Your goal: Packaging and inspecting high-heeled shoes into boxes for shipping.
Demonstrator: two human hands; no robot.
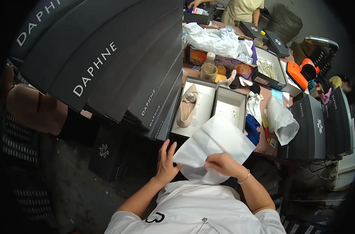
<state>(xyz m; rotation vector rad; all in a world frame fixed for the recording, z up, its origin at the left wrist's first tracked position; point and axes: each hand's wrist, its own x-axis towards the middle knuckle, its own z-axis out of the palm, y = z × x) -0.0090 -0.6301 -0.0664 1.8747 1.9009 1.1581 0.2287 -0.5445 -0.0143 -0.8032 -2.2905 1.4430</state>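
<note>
My right hand pinches a sheet of white tissue paper near its lower part, close to my body. Beside the left edge of that sheet, my left hand is open with its fingers apart; whether the thumb touches the paper I cannot tell. Beyond the sheet is an open dark shoebox with a white inside. One beige shoe lies along its left side. The box lid, white inside, lies against the right of the box. The paper covers the near corners of both.
Tall stacks of dark shoeboxes crowd the left, and more boxes stand at the right. Behind are a purple carton of crumpled paper, a jar and an orange tool. Another person stands across the table.
</note>
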